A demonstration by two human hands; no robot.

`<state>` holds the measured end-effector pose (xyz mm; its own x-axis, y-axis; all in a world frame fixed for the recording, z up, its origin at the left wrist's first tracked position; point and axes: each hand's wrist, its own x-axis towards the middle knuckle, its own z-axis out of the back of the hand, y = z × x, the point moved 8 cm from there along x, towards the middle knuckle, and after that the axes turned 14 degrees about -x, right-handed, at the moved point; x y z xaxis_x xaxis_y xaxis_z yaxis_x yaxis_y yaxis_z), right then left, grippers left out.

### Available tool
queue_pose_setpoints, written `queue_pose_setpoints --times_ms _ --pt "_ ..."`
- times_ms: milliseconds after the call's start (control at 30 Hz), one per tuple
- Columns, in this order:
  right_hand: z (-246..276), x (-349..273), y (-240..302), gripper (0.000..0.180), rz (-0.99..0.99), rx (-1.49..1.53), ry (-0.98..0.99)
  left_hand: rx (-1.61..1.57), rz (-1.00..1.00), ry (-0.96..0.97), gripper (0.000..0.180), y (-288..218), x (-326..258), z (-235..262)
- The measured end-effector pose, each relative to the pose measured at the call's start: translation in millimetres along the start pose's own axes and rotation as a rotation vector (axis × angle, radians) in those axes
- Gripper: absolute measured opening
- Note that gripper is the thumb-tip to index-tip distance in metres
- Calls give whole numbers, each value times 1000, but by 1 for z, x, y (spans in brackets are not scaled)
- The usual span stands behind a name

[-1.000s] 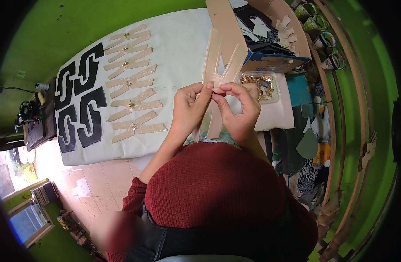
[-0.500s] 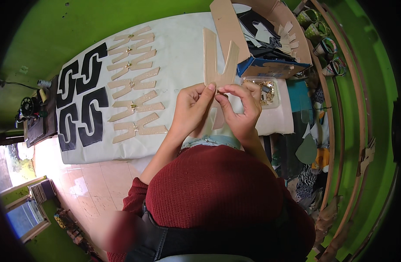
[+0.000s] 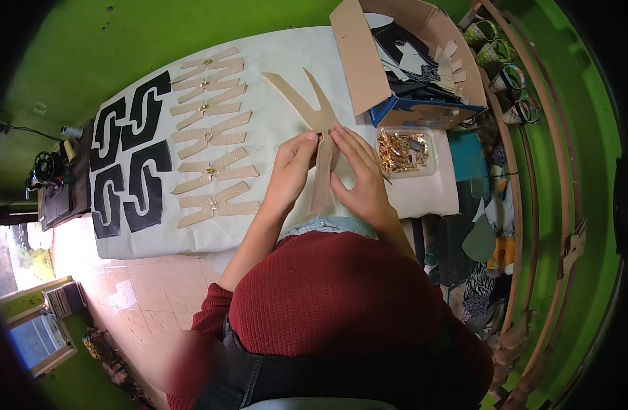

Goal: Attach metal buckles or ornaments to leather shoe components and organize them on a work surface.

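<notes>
Both hands hold a beige forked strap piece (image 3: pixel 319 120) over the white table, its two prongs pointing away from me and its lower end hanging toward my lap. My left hand (image 3: pixel 291 169) is closed, thumb and fingers pinching the piece at its narrow middle. Pressed against the middle from the other side are the fingertips of my right hand (image 3: pixel 360 183), its thumb lower on the strap. Something small and dark shows at the middle between my fingertips, too small to make out. Left of my hands, several similar beige pieces (image 3: pixel 222 131) with shiny ornaments lie in a column.
Several black S-shaped cutouts (image 3: pixel 147 179) lie at the table's left. A clear plastic tub (image 3: pixel 431 168) of gold-coloured fittings stands right of my hands. Behind it is an open cardboard box (image 3: pixel 363 67) of scraps. A dark machine with a wheel (image 3: pixel 46 166) stands far left.
The strap piece has turned, its prongs swinging left and its lower end coming into view. My right hand has shifted left and lower, its fingers straighter, uncovering the tub of fittings.
</notes>
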<state>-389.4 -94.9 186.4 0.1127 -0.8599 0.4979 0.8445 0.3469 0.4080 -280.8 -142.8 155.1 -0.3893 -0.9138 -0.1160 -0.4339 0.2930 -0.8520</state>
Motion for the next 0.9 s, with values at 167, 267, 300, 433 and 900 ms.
queue_pose_setpoints --times_ms 167,267,300,433,900 --pt "-15 1 -7 62 -88 162 10 78 98 -2 52 2 -4 7" --pt "-40 -4 -27 46 -280 422 52 129 194 129 57 15 -5 11" --pt "-41 -3 -30 46 -278 423 52 166 172 172 56 15 -5 11" --pt "-75 -16 -63 37 -594 858 166 284 70 131 44 8 -1 34" --pt "-122 -32 -44 37 -827 1371 500 -344 284 -239 50 81 -9 85"
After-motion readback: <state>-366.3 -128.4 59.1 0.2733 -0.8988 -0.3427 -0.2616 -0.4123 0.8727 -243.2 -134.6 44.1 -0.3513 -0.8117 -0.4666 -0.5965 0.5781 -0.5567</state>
